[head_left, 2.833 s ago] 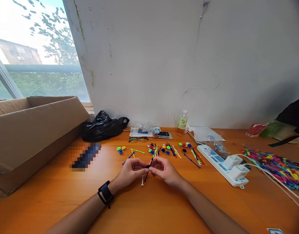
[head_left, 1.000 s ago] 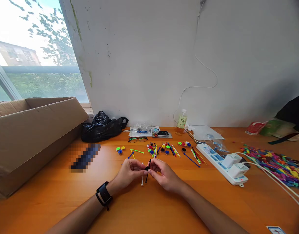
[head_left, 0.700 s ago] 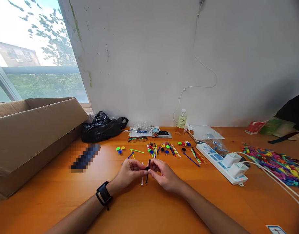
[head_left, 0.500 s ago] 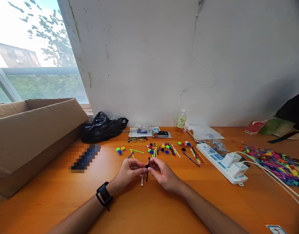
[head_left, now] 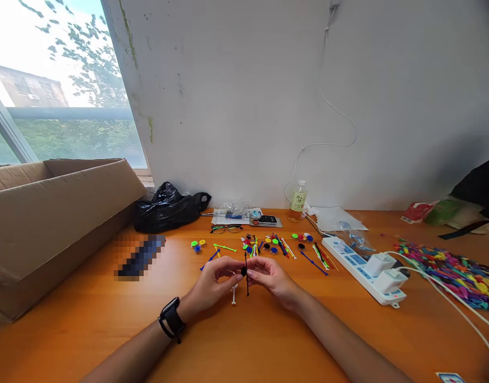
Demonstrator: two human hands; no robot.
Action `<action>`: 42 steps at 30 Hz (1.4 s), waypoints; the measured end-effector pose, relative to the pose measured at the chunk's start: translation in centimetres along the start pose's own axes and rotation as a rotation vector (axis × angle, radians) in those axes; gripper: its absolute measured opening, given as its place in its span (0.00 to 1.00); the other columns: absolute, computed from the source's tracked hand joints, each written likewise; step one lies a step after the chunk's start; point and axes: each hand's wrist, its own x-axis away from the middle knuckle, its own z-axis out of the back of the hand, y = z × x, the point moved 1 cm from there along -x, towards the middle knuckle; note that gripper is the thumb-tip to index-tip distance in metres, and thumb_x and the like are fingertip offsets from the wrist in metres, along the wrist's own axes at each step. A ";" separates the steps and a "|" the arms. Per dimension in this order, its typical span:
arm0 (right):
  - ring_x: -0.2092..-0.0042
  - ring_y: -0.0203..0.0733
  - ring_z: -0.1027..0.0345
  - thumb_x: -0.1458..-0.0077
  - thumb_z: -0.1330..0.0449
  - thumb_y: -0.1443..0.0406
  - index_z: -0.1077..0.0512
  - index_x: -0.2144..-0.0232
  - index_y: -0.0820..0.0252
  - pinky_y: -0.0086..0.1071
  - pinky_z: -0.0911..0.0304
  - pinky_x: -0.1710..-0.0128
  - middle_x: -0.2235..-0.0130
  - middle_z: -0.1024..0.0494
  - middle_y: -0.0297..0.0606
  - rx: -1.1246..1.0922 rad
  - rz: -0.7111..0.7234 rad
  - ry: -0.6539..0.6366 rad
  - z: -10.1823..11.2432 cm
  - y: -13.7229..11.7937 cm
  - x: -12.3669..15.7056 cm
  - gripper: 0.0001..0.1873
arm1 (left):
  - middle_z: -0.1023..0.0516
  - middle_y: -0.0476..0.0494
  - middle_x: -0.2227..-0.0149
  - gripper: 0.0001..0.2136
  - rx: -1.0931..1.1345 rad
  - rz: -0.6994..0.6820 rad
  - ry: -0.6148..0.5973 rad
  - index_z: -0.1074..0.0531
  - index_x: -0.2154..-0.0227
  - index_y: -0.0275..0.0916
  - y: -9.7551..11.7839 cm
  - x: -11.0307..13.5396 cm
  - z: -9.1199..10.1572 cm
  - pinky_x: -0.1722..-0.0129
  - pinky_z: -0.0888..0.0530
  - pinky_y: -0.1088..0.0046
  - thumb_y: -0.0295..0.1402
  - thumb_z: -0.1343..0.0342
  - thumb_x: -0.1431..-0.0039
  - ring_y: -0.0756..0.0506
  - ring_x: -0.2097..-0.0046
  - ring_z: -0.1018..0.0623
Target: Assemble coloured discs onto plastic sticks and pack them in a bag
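Observation:
My left hand (head_left: 216,282) pinches a small round black disc (head_left: 243,272) between thumb and fingers. Thumb and fingertips of my right hand (head_left: 275,282) close on a thin black plastic stick (head_left: 248,288), held upright against the disc. Whether the two pieces are joined, I cannot tell. Just under my left fingers shows a white stick (head_left: 233,297) with a forked end; its top is hidden, so held or lying is unclear. Beyond the hands lie a blue stick (head_left: 314,263), a green stick (head_left: 225,248) and a cluster of coloured discs (head_left: 197,248).
A power strip (head_left: 362,271) with plugged-in chargers and trailing cables lies to the right, beside a multicoloured heap (head_left: 452,271). At left stands a cardboard box (head_left: 64,213). Toward the wall are a black bag (head_left: 166,210), glasses (head_left: 226,229) and a bottle (head_left: 298,201).
The black stick has turned from slightly slanted to nearly vertical, and the round face of the disc now shows more. Both hands stay close together; the view has shifted slightly.

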 end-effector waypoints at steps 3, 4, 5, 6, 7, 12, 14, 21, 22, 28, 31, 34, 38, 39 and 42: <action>0.57 0.40 0.27 0.55 0.22 0.51 0.21 0.58 0.60 0.35 0.32 0.55 0.59 0.20 0.38 -0.023 -0.016 0.019 -0.1 -0.1 0.0 0.26 | 0.16 0.38 0.61 0.15 -0.037 -0.011 -0.030 0.18 0.54 0.37 0.2 0.1 -0.2 0.61 0.20 0.69 0.41 0.34 0.39 0.41 0.58 0.17; 0.57 0.40 0.28 0.56 0.21 0.52 0.22 0.59 0.60 0.35 0.32 0.55 0.59 0.20 0.38 -0.035 -0.025 0.025 -0.1 -0.1 0.1 0.27 | 0.16 0.38 0.61 0.14 -0.044 -0.008 -0.044 0.18 0.54 0.37 0.3 0.2 -0.2 0.61 0.21 0.69 0.41 0.34 0.38 0.41 0.58 0.17; 0.58 0.40 0.28 0.56 0.21 0.52 0.22 0.60 0.60 0.34 0.32 0.56 0.60 0.21 0.37 -0.047 -0.036 0.031 -0.1 -0.2 0.1 0.26 | 0.16 0.38 0.60 0.14 -0.051 -0.004 -0.056 0.18 0.55 0.36 0.3 0.3 -0.3 0.61 0.21 0.70 0.41 0.35 0.37 0.41 0.57 0.17; 0.59 0.39 0.28 0.57 0.21 0.52 0.22 0.61 0.60 0.34 0.32 0.56 0.62 0.21 0.36 -0.056 -0.049 0.036 -0.1 -0.2 0.1 0.26 | 0.16 0.37 0.60 0.14 -0.057 0.001 -0.063 0.18 0.55 0.36 0.4 0.4 -0.3 0.61 0.21 0.70 0.41 0.36 0.36 0.41 0.58 0.17; 0.61 0.38 0.29 0.58 0.20 0.52 0.23 0.63 0.60 0.33 0.32 0.57 0.63 0.22 0.34 -0.062 -0.062 0.040 -0.1 -0.3 0.1 0.26 | 0.16 0.37 0.60 0.14 -0.063 0.005 -0.065 0.18 0.56 0.35 0.5 0.4 -0.4 0.62 0.21 0.70 0.41 0.36 0.36 0.41 0.58 0.17; 0.64 0.36 0.29 0.59 0.20 0.51 0.23 0.65 0.61 0.33 0.32 0.59 0.65 0.23 0.33 -0.048 -0.089 0.040 -0.1 -0.5 0.3 0.27 | 0.16 0.37 0.62 0.13 -0.092 0.008 -0.041 0.19 0.58 0.34 0.7 0.5 -0.4 0.63 0.23 0.71 0.41 0.36 0.36 0.42 0.60 0.18; 0.64 0.37 0.28 0.60 0.20 0.50 0.23 0.65 0.62 0.34 0.31 0.60 0.65 0.22 0.34 -0.032 -0.100 0.029 -0.1 -0.5 0.3 0.27 | 0.16 0.37 0.63 0.13 -0.107 0.001 -0.028 0.18 0.60 0.34 0.8 0.5 -0.4 0.63 0.23 0.71 0.40 0.36 0.36 0.42 0.61 0.18; 0.70 0.36 0.29 0.60 0.20 0.50 0.21 0.64 0.63 0.31 0.34 0.66 0.71 0.21 0.35 0.033 -0.121 0.022 0.3 0.0 0.1 0.28 | 0.15 0.37 0.61 0.10 -0.174 -0.059 -0.038 0.19 0.61 0.34 0.6 0.5 -0.3 0.60 0.23 0.70 0.36 0.37 0.36 0.43 0.60 0.18; 0.70 0.36 0.29 0.61 0.20 0.50 0.21 0.64 0.64 0.31 0.34 0.67 0.71 0.20 0.35 0.050 -0.115 0.025 0.5 0.0 0.0 0.28 | 0.15 0.36 0.61 0.09 -0.182 -0.069 -0.039 0.19 0.61 0.34 0.5 0.5 -0.2 0.60 0.23 0.70 0.35 0.38 0.37 0.42 0.60 0.18; 0.70 0.38 0.25 0.59 0.21 0.50 0.22 0.65 0.64 0.33 0.31 0.66 0.71 0.18 0.37 0.093 -0.102 -0.018 0.8 0.4 -0.1 0.28 | 0.15 0.38 0.63 0.11 -0.159 -0.058 -0.039 0.19 0.63 0.34 -0.3 0.4 -0.1 0.62 0.23 0.70 0.39 0.34 0.40 0.43 0.62 0.18; 0.71 0.38 0.25 0.57 0.22 0.51 0.24 0.66 0.64 0.34 0.29 0.66 0.71 0.18 0.37 0.099 -0.074 -0.043 0.7 0.6 0.0 0.26 | 0.15 0.38 0.65 0.13 -0.063 -0.018 -0.030 0.18 0.65 0.34 -0.4 0.5 -0.3 0.64 0.23 0.70 0.41 0.31 0.43 0.42 0.62 0.18; 0.71 0.38 0.25 0.56 0.22 0.52 0.25 0.67 0.63 0.35 0.29 0.65 0.71 0.18 0.37 0.099 -0.021 -0.020 0.7 0.9 0.0 0.24 | 0.16 0.39 0.68 0.14 0.019 0.034 -0.013 0.18 0.66 0.34 -0.1 0.6 -0.5 0.67 0.24 0.71 0.42 0.29 0.45 0.42 0.64 0.18; 0.71 0.38 0.26 0.53 0.23 0.51 0.24 0.68 0.62 0.35 0.29 0.66 0.71 0.19 0.37 0.132 0.036 0.016 0.5 1.0 0.2 0.23 | 0.17 0.39 0.70 0.15 0.081 0.079 0.021 0.19 0.68 0.33 0.5 0.8 -0.6 0.70 0.25 0.73 0.42 0.28 0.46 0.43 0.66 0.19; 0.71 0.38 0.26 0.53 0.23 0.51 0.24 0.68 0.62 0.34 0.30 0.67 0.71 0.20 0.37 0.150 0.050 0.021 0.5 1.0 0.3 0.23 | 0.17 0.40 0.70 0.14 0.091 0.094 0.031 0.19 0.69 0.33 0.7 0.8 -0.7 0.70 0.26 0.74 0.41 0.27 0.47 0.43 0.66 0.19; 0.71 0.38 0.27 0.51 0.24 0.52 0.23 0.68 0.62 0.34 0.31 0.67 0.71 0.21 0.36 0.204 0.093 0.026 0.4 0.9 0.4 0.21 | 0.17 0.41 0.71 0.13 0.136 0.143 0.057 0.20 0.71 0.33 0.7 0.9 -0.8 0.72 0.26 0.75 0.39 0.27 0.47 0.46 0.69 0.20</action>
